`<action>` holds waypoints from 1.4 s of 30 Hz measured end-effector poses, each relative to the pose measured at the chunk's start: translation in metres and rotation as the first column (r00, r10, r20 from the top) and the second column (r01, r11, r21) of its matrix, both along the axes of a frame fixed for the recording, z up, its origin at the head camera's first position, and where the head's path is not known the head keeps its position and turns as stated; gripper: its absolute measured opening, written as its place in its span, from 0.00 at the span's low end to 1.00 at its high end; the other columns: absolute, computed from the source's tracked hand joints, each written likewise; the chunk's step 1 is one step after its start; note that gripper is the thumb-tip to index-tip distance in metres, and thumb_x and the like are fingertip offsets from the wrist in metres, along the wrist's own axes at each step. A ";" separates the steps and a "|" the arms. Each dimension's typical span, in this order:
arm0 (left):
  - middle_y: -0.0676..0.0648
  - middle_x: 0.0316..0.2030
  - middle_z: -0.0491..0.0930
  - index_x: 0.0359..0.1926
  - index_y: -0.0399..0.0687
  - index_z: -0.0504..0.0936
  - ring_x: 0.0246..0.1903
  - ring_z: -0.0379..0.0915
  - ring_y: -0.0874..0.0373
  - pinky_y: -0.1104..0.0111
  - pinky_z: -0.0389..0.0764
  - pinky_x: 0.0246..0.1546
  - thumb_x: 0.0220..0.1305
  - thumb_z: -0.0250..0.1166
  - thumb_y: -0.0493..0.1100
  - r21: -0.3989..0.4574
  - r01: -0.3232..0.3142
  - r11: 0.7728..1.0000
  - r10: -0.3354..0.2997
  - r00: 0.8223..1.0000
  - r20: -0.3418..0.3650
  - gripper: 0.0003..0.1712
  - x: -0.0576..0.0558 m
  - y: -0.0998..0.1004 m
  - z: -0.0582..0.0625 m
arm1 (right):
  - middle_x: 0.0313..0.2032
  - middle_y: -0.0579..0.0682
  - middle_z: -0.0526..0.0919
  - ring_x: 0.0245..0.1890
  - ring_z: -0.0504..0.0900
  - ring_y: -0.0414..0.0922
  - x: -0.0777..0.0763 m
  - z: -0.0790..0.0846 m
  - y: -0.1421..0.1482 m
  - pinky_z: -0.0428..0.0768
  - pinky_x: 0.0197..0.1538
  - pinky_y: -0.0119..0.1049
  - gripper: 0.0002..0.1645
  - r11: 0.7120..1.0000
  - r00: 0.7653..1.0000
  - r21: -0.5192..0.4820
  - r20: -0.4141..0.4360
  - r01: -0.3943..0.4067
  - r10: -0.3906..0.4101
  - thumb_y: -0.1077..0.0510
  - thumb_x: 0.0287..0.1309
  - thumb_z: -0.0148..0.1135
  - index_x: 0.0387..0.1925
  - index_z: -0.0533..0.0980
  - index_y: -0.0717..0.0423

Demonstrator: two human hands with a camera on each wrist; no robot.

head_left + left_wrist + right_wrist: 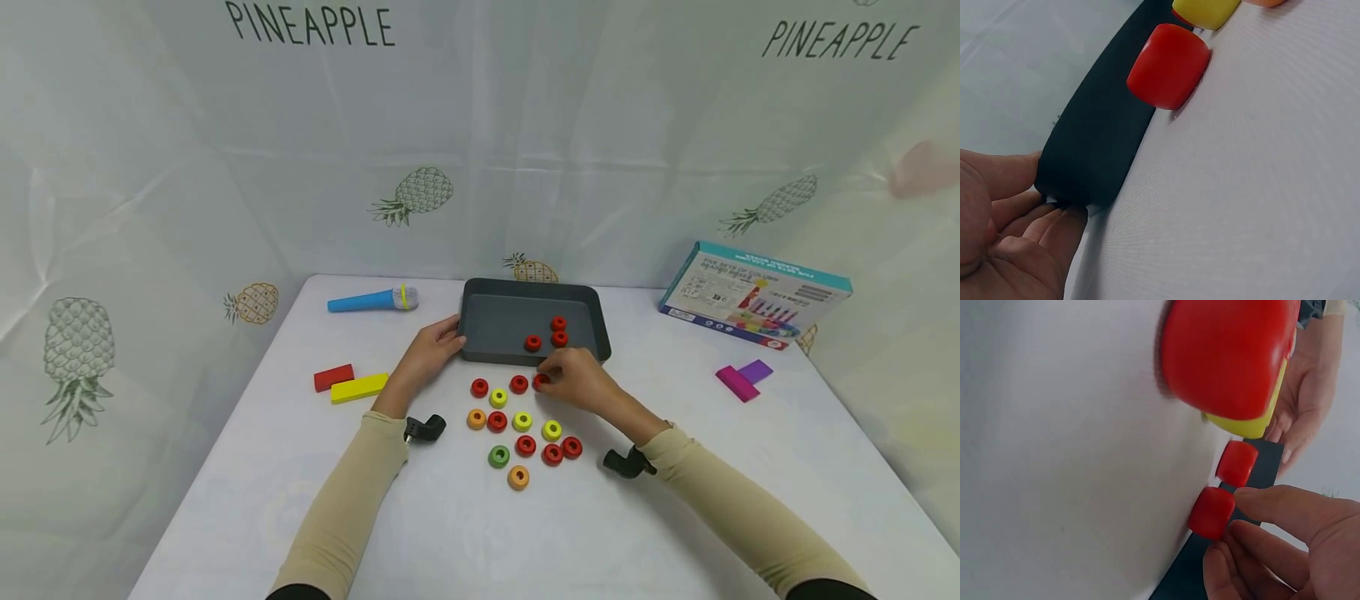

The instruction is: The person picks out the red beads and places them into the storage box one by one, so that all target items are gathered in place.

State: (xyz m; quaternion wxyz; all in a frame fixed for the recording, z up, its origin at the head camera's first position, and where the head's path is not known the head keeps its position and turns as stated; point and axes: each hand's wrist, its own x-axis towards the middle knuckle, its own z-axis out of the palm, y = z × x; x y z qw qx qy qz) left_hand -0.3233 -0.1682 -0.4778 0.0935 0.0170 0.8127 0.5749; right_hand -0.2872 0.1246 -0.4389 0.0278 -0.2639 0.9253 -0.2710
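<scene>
My left hand (435, 354) holds the left front corner of a dark grey tray (495, 325), thumb on one side of the wall and fingers on the other in the left wrist view. Three red beads (558, 323) lie in the tray's right half. Just in front of the tray, my right hand (577, 379) pinches a red bead (1211, 514) between thumb and fingers; in the head view the hand partly hides it. Beside it sits another red bead (519, 384). Loose red, yellow, orange and green beads (498, 456) are spread on the table between the forearms.
A blue toy microphone (371, 299) lies left of the tray. Red (333, 377) and yellow blocks (360, 388) are near the left forearm. At the right are magenta (737, 383) and purple blocks (755, 372), with a printed box (753, 296) leaning behind them.
</scene>
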 end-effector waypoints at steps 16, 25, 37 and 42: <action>0.50 0.75 0.65 0.77 0.59 0.62 0.72 0.65 0.57 0.61 0.65 0.75 0.74 0.61 0.47 0.002 0.000 1.000 0.000 1.000 -0.008 0.35 -0.001 0.000 0.000 | 0.36 0.51 0.89 0.34 0.82 0.42 0.001 -0.001 0.001 0.84 0.39 0.33 0.13 1.000 0.999 0.012 -0.032 -0.027 0.028 0.66 0.49 0.76 0.40 0.88 0.62; 0.50 0.75 0.65 0.78 0.60 0.61 0.73 0.64 0.58 0.61 0.65 0.75 0.74 0.61 0.47 0.010 0.002 1.000 -0.002 1.000 -0.002 0.35 -0.001 0.001 -0.001 | 0.36 0.51 0.89 0.35 0.83 0.44 0.001 0.003 0.002 0.84 0.38 0.33 0.13 0.999 0.999 0.005 0.002 -0.045 0.045 0.65 0.48 0.77 0.39 0.88 0.62; 0.50 0.76 0.63 0.78 0.57 0.60 0.73 0.64 0.57 0.61 0.66 0.74 0.74 0.61 0.46 0.011 0.002 1.000 -0.002 1.000 0.000 0.36 0.000 0.002 0.002 | 0.37 0.51 0.90 0.36 0.84 0.43 0.000 0.007 0.002 0.88 0.42 0.38 0.13 0.996 0.997 -0.033 0.007 -0.077 0.077 0.64 0.49 0.77 0.39 0.88 0.61; 0.50 0.76 0.63 0.78 0.57 0.60 0.73 0.64 0.57 0.62 0.67 0.74 0.74 0.61 0.45 0.020 0.002 1.000 -0.002 1.000 0.003 0.35 0.001 0.001 0.002 | 0.37 0.51 0.90 0.36 0.84 0.44 -0.001 0.010 0.002 0.88 0.42 0.38 0.13 0.996 0.996 -0.034 -0.001 -0.085 0.085 0.63 0.49 0.78 0.39 0.88 0.60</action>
